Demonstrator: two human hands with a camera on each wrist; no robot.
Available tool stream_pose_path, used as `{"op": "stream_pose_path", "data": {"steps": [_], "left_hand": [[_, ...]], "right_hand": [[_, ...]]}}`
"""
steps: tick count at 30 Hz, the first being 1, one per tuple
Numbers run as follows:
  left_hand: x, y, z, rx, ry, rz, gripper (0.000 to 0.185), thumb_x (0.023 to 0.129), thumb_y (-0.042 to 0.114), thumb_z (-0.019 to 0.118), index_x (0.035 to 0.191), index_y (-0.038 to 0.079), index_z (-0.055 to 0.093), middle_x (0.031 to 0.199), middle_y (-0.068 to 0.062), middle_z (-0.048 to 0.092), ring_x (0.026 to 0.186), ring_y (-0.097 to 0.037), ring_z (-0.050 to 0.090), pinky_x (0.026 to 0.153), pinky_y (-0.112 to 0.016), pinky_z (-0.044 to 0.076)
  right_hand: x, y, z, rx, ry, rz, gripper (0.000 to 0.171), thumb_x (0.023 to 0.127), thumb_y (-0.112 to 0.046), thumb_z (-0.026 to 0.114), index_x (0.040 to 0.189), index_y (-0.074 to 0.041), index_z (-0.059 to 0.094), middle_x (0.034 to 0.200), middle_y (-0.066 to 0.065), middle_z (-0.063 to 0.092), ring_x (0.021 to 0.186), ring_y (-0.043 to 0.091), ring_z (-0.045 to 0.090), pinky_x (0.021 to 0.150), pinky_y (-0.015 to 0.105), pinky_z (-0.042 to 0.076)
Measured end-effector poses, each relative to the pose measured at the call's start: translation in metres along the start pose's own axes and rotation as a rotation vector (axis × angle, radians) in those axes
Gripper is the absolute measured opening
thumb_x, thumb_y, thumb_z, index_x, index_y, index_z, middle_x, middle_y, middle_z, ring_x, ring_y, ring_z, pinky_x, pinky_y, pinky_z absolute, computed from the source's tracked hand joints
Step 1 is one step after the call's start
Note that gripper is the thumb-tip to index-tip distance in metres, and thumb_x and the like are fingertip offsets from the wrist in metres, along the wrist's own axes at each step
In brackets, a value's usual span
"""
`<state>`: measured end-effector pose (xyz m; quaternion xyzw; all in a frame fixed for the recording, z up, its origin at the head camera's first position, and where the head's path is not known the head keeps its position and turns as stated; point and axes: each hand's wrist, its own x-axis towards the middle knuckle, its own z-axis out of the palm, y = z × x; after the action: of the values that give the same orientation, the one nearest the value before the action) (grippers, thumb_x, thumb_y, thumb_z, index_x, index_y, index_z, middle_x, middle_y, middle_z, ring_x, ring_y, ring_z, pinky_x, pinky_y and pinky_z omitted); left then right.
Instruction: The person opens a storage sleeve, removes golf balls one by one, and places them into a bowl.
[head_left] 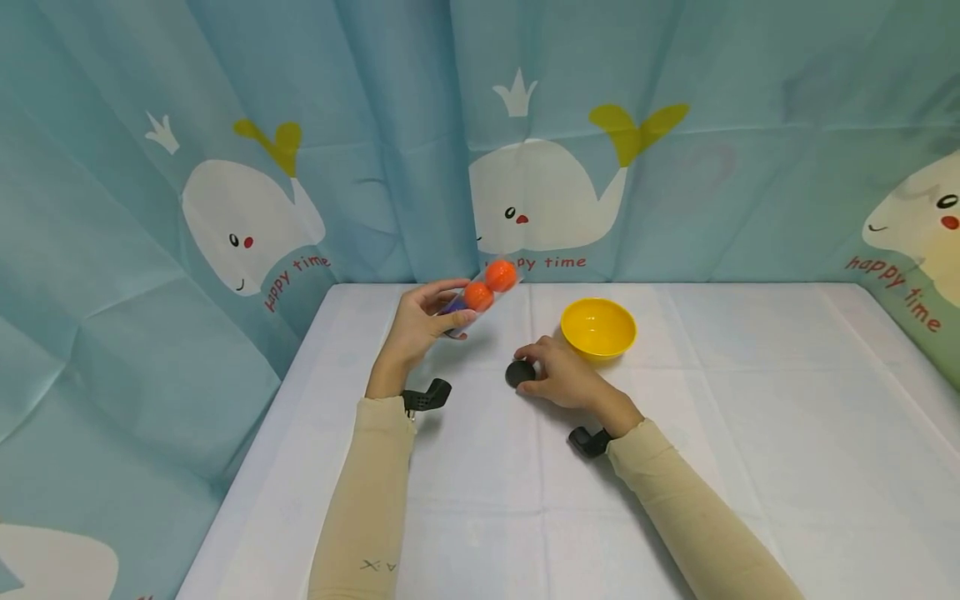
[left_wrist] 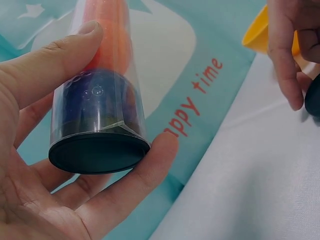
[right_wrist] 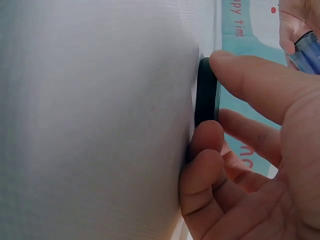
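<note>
A clear tube [left_wrist: 95,112] is gripped in my left hand [head_left: 412,329], raised above the table and tilted, its upper end pointing up and right. Inside it are two orange balls [head_left: 501,275] and a dark blue ball [left_wrist: 95,97] above the black end cap [left_wrist: 100,154]. The thumb lies along the tube's side, and a fingertip touches the cap's edge. My right hand [head_left: 562,375] pinches a round black lid [head_left: 520,374] between thumb and fingers, at the tabletop. In the right wrist view, the lid [right_wrist: 206,92] is seen edge-on against the white cloth.
Just behind my right hand stands a yellow bowl [head_left: 600,346] on the white-covered table [head_left: 480,542]. A light blue curtain [head_left: 397,183] with whale prints hangs behind the table and along both sides.
</note>
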<state>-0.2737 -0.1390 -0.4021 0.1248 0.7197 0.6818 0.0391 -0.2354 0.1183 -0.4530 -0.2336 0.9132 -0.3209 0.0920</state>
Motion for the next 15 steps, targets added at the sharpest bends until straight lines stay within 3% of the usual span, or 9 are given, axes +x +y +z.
{"op": "stream_pose_path", "data": {"steps": [8, 15], "left_hand": [[0.001, -0.003, 0.001, 0.025, 0.001, -0.002, 0.046, 0.088, 0.008, 0.081, 0.132, 0.009, 0.067, 0.13, -0.017, 0.066, 0.119, -0.029, 0.064, 0.072, -0.039, 0.064], [0.0, -0.001, 0.005, 0.063, 0.008, 0.022, 0.046, 0.086, 0.007, 0.083, 0.13, 0.008, 0.068, 0.126, -0.018, 0.067, 0.113, -0.029, 0.064, 0.072, -0.039, 0.064]], "right_hand": [[-0.002, -0.004, -0.004, -0.026, -0.011, -0.004, 0.052, 0.091, -0.024, 0.078, 0.137, -0.007, 0.061, 0.119, 0.013, 0.06, 0.082, 0.015, 0.053, 0.077, 0.027, 0.046], [-0.005, -0.01, -0.016, 0.026, 0.022, -0.048, 0.05, 0.095, -0.025, 0.073, 0.14, -0.005, 0.058, 0.126, 0.016, 0.059, 0.085, 0.018, 0.057, 0.082, 0.032, 0.05]]}}
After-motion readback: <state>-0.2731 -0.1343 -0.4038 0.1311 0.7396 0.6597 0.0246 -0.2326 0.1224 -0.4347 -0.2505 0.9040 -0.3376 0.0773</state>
